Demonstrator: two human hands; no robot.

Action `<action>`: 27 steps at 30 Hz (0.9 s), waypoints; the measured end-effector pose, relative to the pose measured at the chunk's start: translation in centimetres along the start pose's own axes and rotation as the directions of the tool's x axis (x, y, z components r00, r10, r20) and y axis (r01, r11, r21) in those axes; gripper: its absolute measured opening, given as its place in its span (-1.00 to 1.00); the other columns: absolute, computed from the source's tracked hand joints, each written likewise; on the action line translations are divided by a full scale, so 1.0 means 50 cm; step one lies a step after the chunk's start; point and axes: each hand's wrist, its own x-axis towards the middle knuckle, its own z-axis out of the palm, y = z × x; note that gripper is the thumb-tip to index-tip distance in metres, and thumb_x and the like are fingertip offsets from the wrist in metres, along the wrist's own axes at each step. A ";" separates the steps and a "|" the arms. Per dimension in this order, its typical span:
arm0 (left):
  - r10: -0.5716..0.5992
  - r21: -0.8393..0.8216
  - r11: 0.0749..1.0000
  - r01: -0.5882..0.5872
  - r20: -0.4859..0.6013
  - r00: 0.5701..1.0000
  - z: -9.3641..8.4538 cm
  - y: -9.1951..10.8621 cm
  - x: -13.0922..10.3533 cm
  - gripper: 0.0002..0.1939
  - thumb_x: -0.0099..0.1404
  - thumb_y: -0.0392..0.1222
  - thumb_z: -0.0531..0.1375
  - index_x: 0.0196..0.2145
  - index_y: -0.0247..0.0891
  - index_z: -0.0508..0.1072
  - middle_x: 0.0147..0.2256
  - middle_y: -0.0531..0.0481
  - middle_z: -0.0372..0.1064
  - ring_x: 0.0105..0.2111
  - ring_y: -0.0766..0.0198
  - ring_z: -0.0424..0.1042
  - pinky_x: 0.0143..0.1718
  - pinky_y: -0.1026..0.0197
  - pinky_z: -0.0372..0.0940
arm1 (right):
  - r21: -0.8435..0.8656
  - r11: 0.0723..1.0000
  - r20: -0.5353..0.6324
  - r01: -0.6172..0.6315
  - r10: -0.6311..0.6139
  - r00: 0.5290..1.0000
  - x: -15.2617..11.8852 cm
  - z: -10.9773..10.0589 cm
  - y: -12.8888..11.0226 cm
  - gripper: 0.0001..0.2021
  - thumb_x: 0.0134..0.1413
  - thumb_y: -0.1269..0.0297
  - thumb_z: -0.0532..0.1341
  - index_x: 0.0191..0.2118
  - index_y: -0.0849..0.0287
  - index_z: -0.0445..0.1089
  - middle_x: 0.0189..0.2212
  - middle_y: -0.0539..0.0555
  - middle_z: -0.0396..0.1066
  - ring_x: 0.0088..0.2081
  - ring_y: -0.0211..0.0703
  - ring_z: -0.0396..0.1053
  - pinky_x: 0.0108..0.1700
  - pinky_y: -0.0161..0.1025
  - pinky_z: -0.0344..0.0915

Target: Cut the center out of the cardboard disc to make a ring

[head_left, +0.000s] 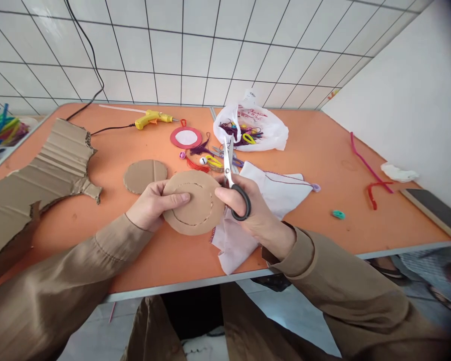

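Note:
My left hand [152, 204] pinches the left side of a round cardboard disc [193, 220], thumb on top. A smaller circle is cut or scored through the disc, and its middle piece still sits inside. In my right hand [253, 208] are scissors [241, 203] with black handles, blades pointing up and away from me; its fingers also reach the disc's right edge. Another cardboard circle [145, 175] lies on the orange table [135, 260] just beyond my left hand. White cloth [236, 240] with a dark stitched edge lies under and beside my right hand.
Large torn cardboard [41, 180] covers the left. At the back are a yellow glue gun [152, 119] with its cord, a red ring [186, 137], small bells and tassels, and a white plastic bag [266, 128]. Pipe cleaners [368, 163] and a dark board [436, 210] lie right.

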 end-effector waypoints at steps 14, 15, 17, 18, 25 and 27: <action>0.051 -0.021 0.998 -0.054 -0.130 0.990 0.011 0.003 -0.011 -0.74 -0.05 -0.19 0.45 -0.34 -0.26 0.62 -0.33 -0.07 0.60 -0.30 0.09 0.56 -0.26 0.16 0.43 | 0.132 0.991 -0.083 -0.019 0.030 0.996 0.002 -0.009 -0.005 -0.89 0.07 0.23 0.22 -0.42 0.11 0.38 -0.58 -0.06 0.29 -0.53 -0.25 0.28 -0.46 -0.25 0.24; 0.062 -0.028 0.997 -0.067 -0.154 0.986 0.009 0.006 -0.010 -0.75 -0.06 -0.20 0.45 -0.36 -0.26 0.62 -0.33 -0.07 0.60 -0.30 0.10 0.56 -0.26 0.17 0.43 | 0.139 0.990 -0.082 -0.012 0.024 0.996 0.001 -0.013 -0.007 -0.86 0.08 0.18 0.24 -0.42 0.11 0.37 -0.58 -0.06 0.30 -0.54 -0.25 0.30 -0.47 -0.25 0.26; 0.090 -0.035 0.994 -0.099 -0.203 0.975 0.003 0.009 -0.008 -0.75 -0.08 -0.21 0.45 -0.37 -0.26 0.62 -0.33 -0.07 0.60 -0.28 0.08 0.55 -0.25 0.16 0.43 | 0.105 0.994 -0.079 0.007 0.001 0.997 -0.001 -0.022 -0.014 -0.77 0.06 0.08 0.27 -0.42 0.13 0.37 -0.60 -0.06 0.31 -0.57 -0.26 0.31 -0.49 -0.26 0.28; 0.105 -0.033 0.993 -0.115 -0.224 0.969 -0.001 0.010 -0.007 -0.75 -0.08 -0.21 0.45 -0.37 -0.26 0.62 -0.32 -0.09 0.60 -0.26 0.06 0.55 -0.24 0.15 0.43 | 0.075 0.997 -0.062 0.009 -0.004 0.998 -0.002 -0.026 -0.018 -0.74 0.04 0.04 0.29 -0.42 0.13 0.37 -0.61 -0.06 0.31 -0.59 -0.27 0.30 -0.51 -0.27 0.28; 0.167 -0.061 0.980 -0.190 -0.271 0.948 -0.015 0.010 0.000 -0.73 -0.07 -0.23 0.45 -0.34 -0.24 0.60 -0.28 -0.03 0.60 -0.23 0.09 0.54 -0.23 0.18 0.42 | -0.062 0.992 0.261 -0.107 0.120 0.958 -0.010 -0.044 -0.029 -0.71 -0.14 0.08 0.41 -0.40 0.20 0.44 -0.69 -0.09 0.24 -0.67 -0.33 0.18 -0.63 -0.34 0.11; 0.185 -0.056 0.977 -0.208 -0.272 0.944 -0.015 0.010 0.001 -0.76 -0.07 -0.23 0.45 -0.37 -0.25 0.60 -0.29 -0.01 0.59 -0.25 0.13 0.54 -0.24 0.20 0.41 | -0.047 0.990 0.340 -0.133 0.141 0.930 -0.008 -0.044 -0.026 -0.72 -0.15 0.09 0.41 -0.42 0.20 0.44 -0.70 -0.10 0.21 -0.67 -0.35 0.15 -0.65 -0.35 0.09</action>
